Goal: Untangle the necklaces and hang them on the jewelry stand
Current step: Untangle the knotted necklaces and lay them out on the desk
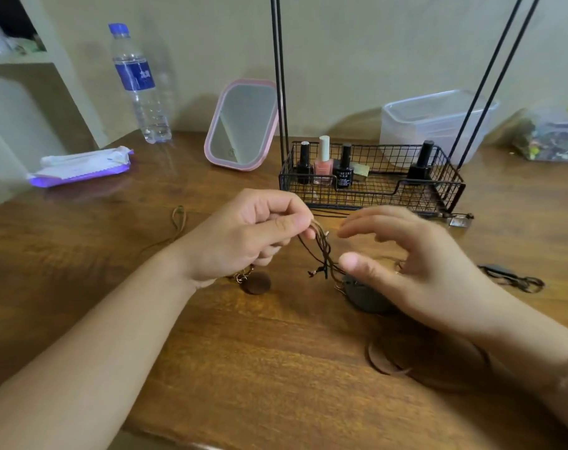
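Behind the desk (243, 368) stood the bare stand (373, 186), while knotted cords (321, 251) were pinched by the left hand (243, 237), the right hand (412, 264) held open, empty.

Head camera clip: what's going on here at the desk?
A person is untangling necklaces. The left hand pinches a twisted bundle of brown cords above the wooden table; the right hand is open beside it, fingers spread. Round pendants lie below. The jewelry stand, holding nail polish bottles, shows no necklaces hung.
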The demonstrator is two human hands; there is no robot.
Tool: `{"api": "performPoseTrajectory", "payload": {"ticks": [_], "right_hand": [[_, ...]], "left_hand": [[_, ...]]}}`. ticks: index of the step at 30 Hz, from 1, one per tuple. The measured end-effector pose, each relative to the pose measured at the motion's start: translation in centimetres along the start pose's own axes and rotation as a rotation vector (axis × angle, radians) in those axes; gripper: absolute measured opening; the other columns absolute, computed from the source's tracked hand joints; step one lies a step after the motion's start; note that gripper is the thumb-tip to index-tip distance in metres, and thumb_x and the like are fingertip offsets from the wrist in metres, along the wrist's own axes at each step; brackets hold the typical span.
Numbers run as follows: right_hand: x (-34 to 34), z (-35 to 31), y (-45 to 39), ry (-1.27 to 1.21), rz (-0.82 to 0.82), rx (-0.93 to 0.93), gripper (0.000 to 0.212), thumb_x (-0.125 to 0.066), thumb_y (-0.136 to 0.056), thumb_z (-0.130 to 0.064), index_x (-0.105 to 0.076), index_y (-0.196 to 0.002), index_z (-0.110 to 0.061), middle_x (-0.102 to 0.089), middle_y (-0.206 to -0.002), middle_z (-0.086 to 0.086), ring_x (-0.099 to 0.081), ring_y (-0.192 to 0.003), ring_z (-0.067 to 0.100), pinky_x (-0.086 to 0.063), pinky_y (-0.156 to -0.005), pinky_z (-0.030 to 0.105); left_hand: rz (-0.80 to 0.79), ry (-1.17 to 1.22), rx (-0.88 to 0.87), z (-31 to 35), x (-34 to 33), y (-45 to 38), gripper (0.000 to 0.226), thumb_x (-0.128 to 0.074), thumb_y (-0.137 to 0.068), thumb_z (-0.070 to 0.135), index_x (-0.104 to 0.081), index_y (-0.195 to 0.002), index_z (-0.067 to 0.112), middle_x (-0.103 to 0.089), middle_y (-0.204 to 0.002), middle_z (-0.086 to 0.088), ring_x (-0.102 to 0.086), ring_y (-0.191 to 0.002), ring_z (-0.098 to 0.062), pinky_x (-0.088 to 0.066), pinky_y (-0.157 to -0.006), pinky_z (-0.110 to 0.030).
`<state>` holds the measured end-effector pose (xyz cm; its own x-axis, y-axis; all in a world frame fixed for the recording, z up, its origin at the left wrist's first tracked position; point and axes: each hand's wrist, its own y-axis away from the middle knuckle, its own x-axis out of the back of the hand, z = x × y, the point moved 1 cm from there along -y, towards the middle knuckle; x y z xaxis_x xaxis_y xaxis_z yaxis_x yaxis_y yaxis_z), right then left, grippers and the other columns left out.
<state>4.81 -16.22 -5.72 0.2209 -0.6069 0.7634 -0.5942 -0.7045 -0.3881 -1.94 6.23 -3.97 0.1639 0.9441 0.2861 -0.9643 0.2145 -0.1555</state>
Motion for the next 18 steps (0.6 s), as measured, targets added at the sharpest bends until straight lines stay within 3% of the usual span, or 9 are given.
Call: {"api": "performPoseTrajectory", "payload": {"ticks": [3,8,13,15,18], "right_hand": [[-1.1,-0.7,-0.2,-0.07,-0.107,0.001,0.049,-0.061,-0.079,-0.068,-0.066,-0.116,-0.036,-0.067,-0.11,-0.023,-0.057,-0.107,-0.008,-0.045,-0.089,0.009],[-1.2,-0.6,-0.4,-0.103,0.014,-0.038,0.007,-0.068,-0.086,-0.033,-0.07,-0.093,-0.036,-0.07,-0.088,-0.021,-0.063,-0.092,-0.005,-0.048,-0.078,0.009],[-1.0,0.0,-0.1,-0.169,0.052,-0.088,0.011,-0.063,-0.091,-0.027,-0.07,-0.098,-0.033,-0.072,-0.077,-0.016,-0.067,-0.081,-0.005,-0.047,-0.074,0.006],[-0.8,-0.1,0.0,-0.183,0.047,-0.087,0.012,-0.061,-0.091,-0.031,-0.072,-0.097,-0.03,-0.07,-0.07,-0.012,-0.067,-0.072,0.001,-0.047,-0.07,0.008],[-0.4,0.1,0.1,-0.274,0.021,-0.091,0.031,-0.054,-0.087,-0.053,-0.073,-0.093,-0.029,-0.065,-0.064,-0.004,-0.06,-0.058,0.006,-0.045,-0.055,0.016]], "left_hand": [[0.001,0.047,-0.015,-0.1,-0.2,0.0,0.011,-0.063,-0.09,0.029,-0.07,-0.085,0.021,-0.036,-0.058,0.005,-0.021,-0.05,-0.013,-0.016,-0.048,-0.033],[0.071,0.037,-0.002,-0.2,0.0,-0.1,0.018,-0.059,-0.089,0.013,-0.071,-0.082,0.024,-0.049,-0.062,0.009,-0.024,-0.051,-0.012,-0.015,-0.05,-0.036],[0.195,0.043,-0.005,-0.3,0.5,-0.2,0.017,-0.06,-0.083,0.009,-0.071,-0.078,0.021,-0.039,-0.065,-0.008,-0.023,-0.046,-0.008,-0.015,-0.045,-0.026],[0.213,0.051,0.004,-0.4,0.6,-0.2,0.016,-0.059,-0.083,0.009,-0.07,-0.078,0.019,-0.036,-0.057,-0.003,-0.023,-0.045,-0.007,-0.016,-0.043,-0.023],[0.244,0.026,0.034,-0.2,0.7,-0.1,0.012,-0.06,-0.083,0.013,-0.07,-0.08,0.017,-0.036,-0.05,0.009,-0.022,-0.045,-0.009,-0.016,-0.043,-0.024]]}}
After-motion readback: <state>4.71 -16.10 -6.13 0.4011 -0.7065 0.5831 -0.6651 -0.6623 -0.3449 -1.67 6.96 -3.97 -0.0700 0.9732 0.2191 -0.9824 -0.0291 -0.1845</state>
